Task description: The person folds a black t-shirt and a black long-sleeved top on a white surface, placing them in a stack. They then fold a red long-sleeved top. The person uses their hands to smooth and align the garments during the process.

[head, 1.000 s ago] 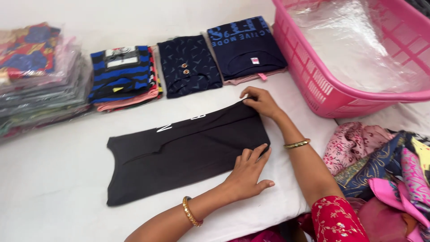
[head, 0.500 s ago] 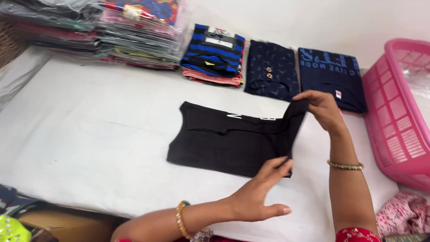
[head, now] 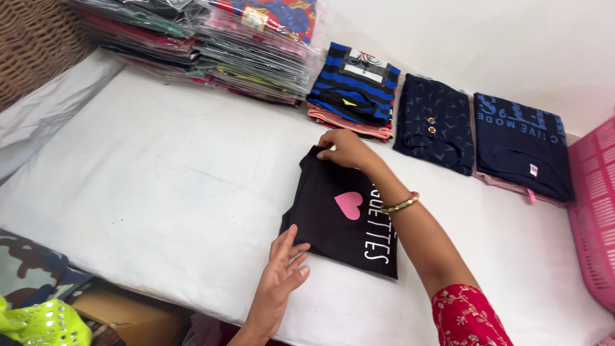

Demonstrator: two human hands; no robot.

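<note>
On black tee (head: 339, 218): left hand (head: 282, 266) flat, right hand (head: 343, 148) pinching top edge.

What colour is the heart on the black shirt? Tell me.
Pink heart, clearest in the head view.

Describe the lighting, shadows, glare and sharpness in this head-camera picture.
Head view: soft, even light, with only faint shadows under the left hand and right hand on the black T-shirt; glare streaks the plastic-wrapped garment stack; the white sheet looks bright; focus is sharp, the lower-left corner slightly soft.

White-sheeted table (head: 160, 192) (folded garments (head: 346, 221))
</note>
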